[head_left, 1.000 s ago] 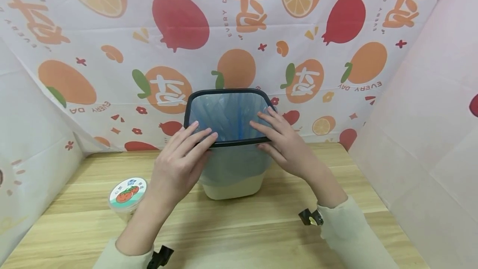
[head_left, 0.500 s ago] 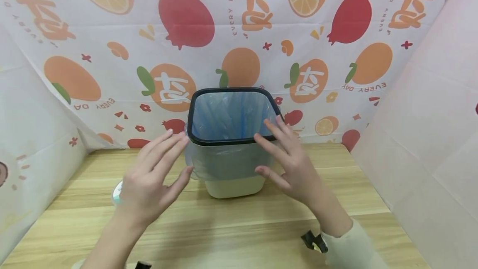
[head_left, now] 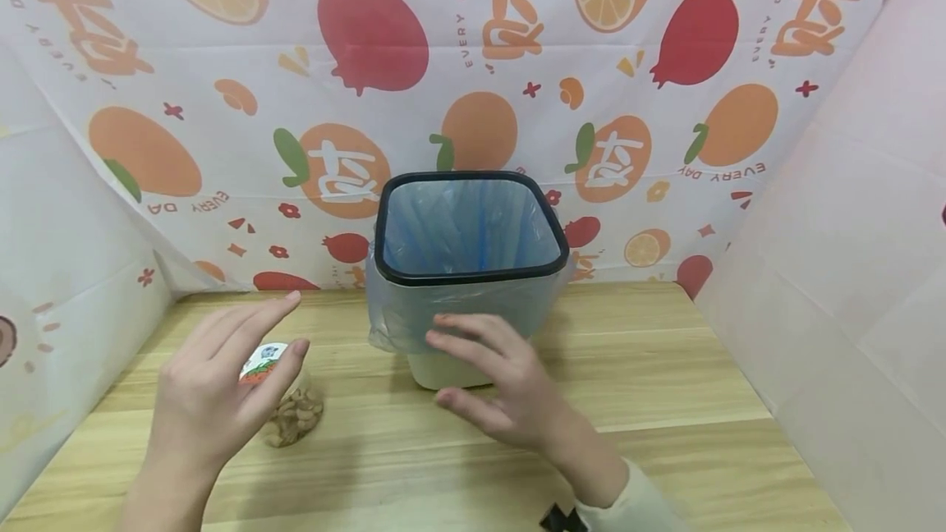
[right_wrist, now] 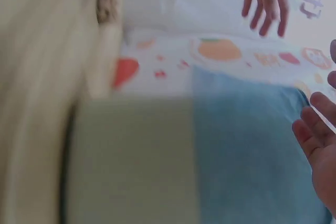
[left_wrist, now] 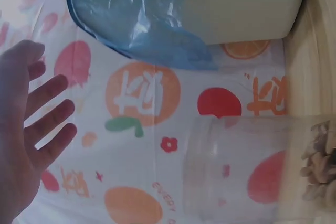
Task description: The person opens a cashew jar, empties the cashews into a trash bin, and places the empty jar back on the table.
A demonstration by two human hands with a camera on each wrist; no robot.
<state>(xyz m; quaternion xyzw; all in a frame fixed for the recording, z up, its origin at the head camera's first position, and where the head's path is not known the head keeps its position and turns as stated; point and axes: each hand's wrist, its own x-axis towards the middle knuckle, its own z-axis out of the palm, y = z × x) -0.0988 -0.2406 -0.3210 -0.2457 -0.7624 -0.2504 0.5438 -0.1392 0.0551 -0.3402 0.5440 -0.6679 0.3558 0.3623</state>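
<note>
A cream trash can (head_left: pixel 447 372) with a black rim (head_left: pixel 473 276) stands at the back of the table, lined with a blue plastic bag (head_left: pixel 473 224) folded over its outside. My left hand (head_left: pixel 222 384) hovers over a clear plastic jar (head_left: pixel 296 415), fingers extended and holding nothing. The jar has a white lid with a tomato picture and pale brown pieces like cashews at its bottom. In the left wrist view the jar (left_wrist: pixel 236 166) stands apart from the fingers. My right hand (head_left: pixel 506 380) is in front of the can, fingers loosely spread, with nothing in it.
The wood-grain table (head_left: pixel 665 401) reaches back to a fruit-printed cloth (head_left: pixel 473 48) hanging behind the can. Pale cloth walls close off the left (head_left: pixel 66 269) and right sides (head_left: pixel 835 286). A small black clip-like piece (head_left: pixel 563 518) sits at the right cuff.
Both hands have left the rim of the trash can. The left hand has moved left and down toward the jar; the right has come down and left in front of the can.
</note>
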